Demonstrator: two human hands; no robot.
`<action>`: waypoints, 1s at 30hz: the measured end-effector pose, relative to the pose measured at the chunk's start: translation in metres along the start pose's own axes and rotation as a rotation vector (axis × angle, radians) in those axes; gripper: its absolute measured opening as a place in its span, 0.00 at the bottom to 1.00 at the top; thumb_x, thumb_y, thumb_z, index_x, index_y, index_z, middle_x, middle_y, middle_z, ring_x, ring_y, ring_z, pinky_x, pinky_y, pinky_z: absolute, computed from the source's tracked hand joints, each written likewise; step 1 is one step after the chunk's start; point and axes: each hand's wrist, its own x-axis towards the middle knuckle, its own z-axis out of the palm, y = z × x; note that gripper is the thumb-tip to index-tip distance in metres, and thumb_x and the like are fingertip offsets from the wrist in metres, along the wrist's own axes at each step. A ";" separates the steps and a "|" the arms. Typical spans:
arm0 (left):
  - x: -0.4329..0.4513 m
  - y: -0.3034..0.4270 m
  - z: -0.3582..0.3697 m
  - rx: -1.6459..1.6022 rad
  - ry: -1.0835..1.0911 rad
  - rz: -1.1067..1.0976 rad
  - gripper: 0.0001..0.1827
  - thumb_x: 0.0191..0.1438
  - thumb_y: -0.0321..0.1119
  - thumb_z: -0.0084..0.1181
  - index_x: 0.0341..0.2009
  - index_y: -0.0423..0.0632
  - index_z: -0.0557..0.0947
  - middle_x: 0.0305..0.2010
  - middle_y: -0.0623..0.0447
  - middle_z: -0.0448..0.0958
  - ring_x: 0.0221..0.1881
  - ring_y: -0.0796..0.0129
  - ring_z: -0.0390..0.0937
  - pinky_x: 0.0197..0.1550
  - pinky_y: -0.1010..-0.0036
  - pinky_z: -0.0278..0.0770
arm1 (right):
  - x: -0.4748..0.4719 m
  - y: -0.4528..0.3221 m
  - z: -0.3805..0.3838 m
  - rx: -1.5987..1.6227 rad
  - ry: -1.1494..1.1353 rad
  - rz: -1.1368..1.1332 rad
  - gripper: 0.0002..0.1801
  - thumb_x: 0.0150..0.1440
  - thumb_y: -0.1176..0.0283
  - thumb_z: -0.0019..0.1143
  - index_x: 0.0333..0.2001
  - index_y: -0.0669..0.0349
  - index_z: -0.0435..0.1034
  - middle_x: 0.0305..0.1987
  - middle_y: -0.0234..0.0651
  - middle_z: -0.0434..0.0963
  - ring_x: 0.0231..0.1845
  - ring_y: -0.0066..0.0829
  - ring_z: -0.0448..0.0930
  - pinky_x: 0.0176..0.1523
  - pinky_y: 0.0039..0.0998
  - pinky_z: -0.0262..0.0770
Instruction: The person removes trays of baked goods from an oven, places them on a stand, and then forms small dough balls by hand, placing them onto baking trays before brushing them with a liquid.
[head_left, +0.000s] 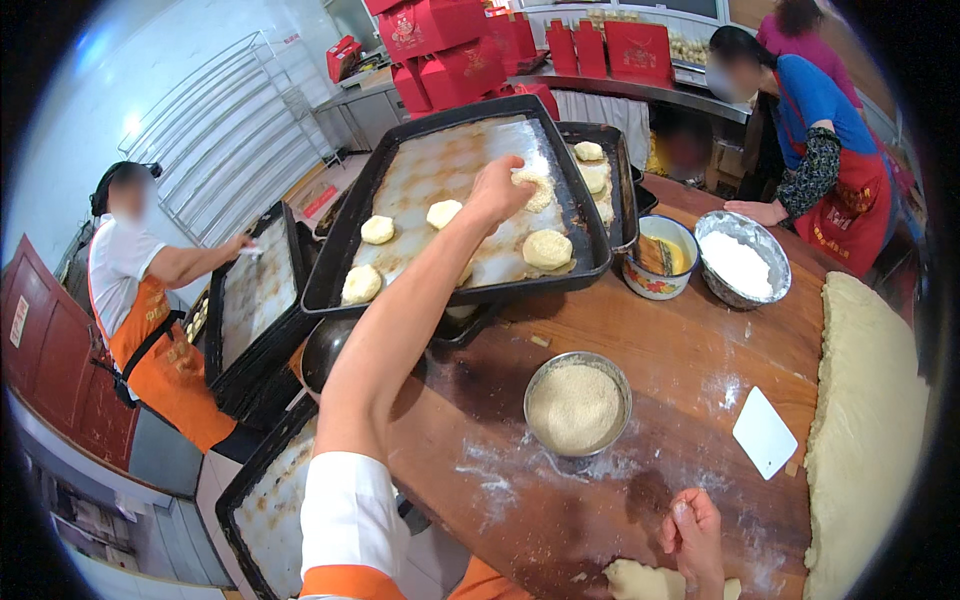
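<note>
My left hand (501, 191) reaches over a black-rimmed baking tray (457, 296) and touches a seed-coated dough round (536, 192) near the tray's right side. Several other pale rounds lie on the lining, among them one at the right front (547, 249) and one at the left front (361, 284). On the wooden table, a metal bowl of sesame-like seeds (577, 409) stands between my hands. My right hand (694, 525) is at the bottom, fingers curled, just above a small lump of dough (645, 581); whether it holds anything cannot be told.
An enamel mug (660, 281) holds yellow liquid and a brush. Beside it stand a bowl of white flour (739, 262), a white dough scraper (765, 433) and a large dough slab (862, 435). One person (157, 315) works at stacked trays on the left; another person (832, 172) leans at the table's far right.
</note>
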 end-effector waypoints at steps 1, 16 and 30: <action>0.014 -0.013 0.006 0.048 -0.023 0.001 0.21 0.44 0.31 0.54 0.45 0.40 0.72 0.38 0.45 0.73 0.38 0.65 0.71 0.40 0.73 0.69 | 0.004 -0.002 -0.001 -0.019 0.002 0.001 0.08 0.56 0.68 0.45 0.32 0.60 0.58 0.13 0.31 0.63 0.10 0.19 0.61 0.14 0.20 0.57; -0.114 -0.019 -0.092 -0.027 0.284 0.383 0.12 0.53 0.31 0.47 0.42 0.42 0.75 0.39 0.54 0.75 0.39 0.77 0.70 0.41 0.82 0.67 | 0.045 0.008 0.030 -0.294 -0.111 0.067 0.06 0.57 0.70 0.41 0.33 0.60 0.61 0.22 0.28 0.68 0.20 0.15 0.65 0.25 0.16 0.62; -0.188 -0.156 -0.148 -0.709 0.754 -0.343 0.21 0.53 0.48 0.46 0.41 0.43 0.71 0.32 0.57 0.69 0.29 0.76 0.65 0.31 0.80 0.64 | 0.082 -0.073 0.119 -0.346 -0.075 -0.365 0.14 0.58 0.64 0.39 0.47 0.57 0.58 0.35 0.30 0.70 0.29 0.15 0.69 0.32 0.16 0.64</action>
